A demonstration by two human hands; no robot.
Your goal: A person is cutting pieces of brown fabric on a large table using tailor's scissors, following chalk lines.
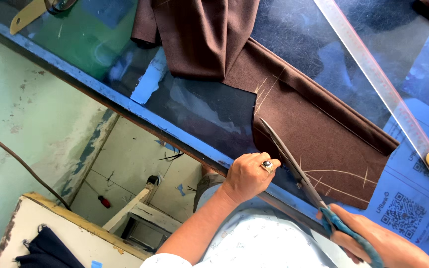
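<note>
Two hands | right hand [373, 240] grips scissors [294, 166], fingers cropped | left hand [248, 174] fisted, presses brown cloth [319, 134]

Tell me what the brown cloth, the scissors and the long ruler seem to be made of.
Brown cloth: woven, matte fabric, perhaps wool suiting; it folds softly and carries pale chalk lines. Scissors: grey metal blades with a dull sheen, handles wrapped in blue cloth. Ruler: clear plastic, probably; the tabletop shows through it.
</note>
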